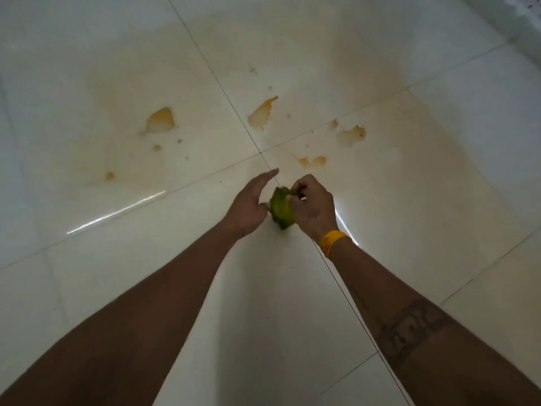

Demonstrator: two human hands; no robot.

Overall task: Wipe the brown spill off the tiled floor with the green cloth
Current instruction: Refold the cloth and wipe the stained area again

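A bunched green cloth (pixel 280 208) sits between my two hands, above the pale tiled floor (pixel 146 244). My right hand (pixel 311 205), with a yellow band on its wrist, grips the cloth with curled fingers. My left hand (pixel 251 202) is beside the cloth with straight fingers, its thumb touching the cloth's left side. Brown spill patches lie on the tiles beyond my hands: one at the left (pixel 160 121), one in the middle (pixel 262 112), one at the right (pixel 351 135) and a smaller one nearest my hands (pixel 313 161). Small brown drops are scattered around them.
A faint yellowish film spreads over the tiles around the patches. Dark grout lines cross just ahead of my hands (pixel 261 152). A lighter raised edge with dark specks runs along the top right corner (pixel 524 10).
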